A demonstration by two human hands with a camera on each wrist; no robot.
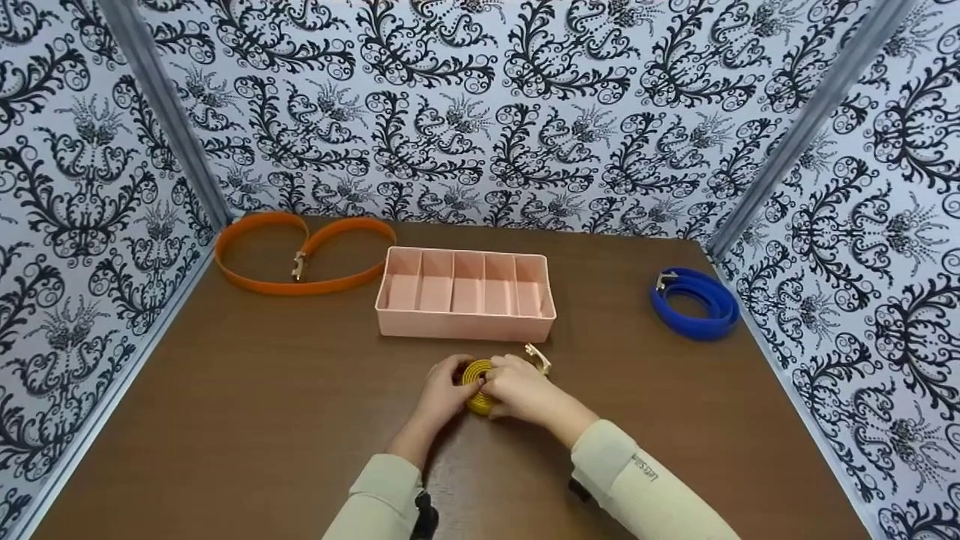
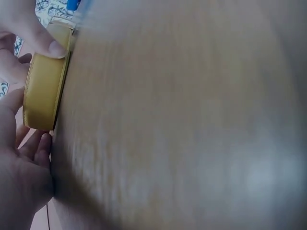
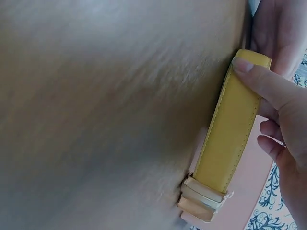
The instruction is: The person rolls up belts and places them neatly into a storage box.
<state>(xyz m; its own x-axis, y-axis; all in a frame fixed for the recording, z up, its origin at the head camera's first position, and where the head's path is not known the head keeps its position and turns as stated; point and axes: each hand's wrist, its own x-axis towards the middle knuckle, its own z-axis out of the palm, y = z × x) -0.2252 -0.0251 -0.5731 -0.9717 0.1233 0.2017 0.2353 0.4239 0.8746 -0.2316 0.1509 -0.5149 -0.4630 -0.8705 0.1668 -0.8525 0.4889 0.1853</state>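
on the tabletop [image 1: 300,420], left hand [image 1: 441,390] and right hand [image 1: 525,388] both got fingers curled round one coiled yellow belt [image 1: 478,370], one buckle [image 3: 204,198] poking out. beyond that: one pink tray [image 1: 465,325], five slots [image 1: 468,295], plus one orange belt [image 1: 304,288] left, one blue belt [image 1: 697,328] right.

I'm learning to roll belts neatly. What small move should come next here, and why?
I'd probably wind the free end of the yellow belt round its coil: the left hand and right hand hold the coil, while the buckle sticks out beyond the right hand.
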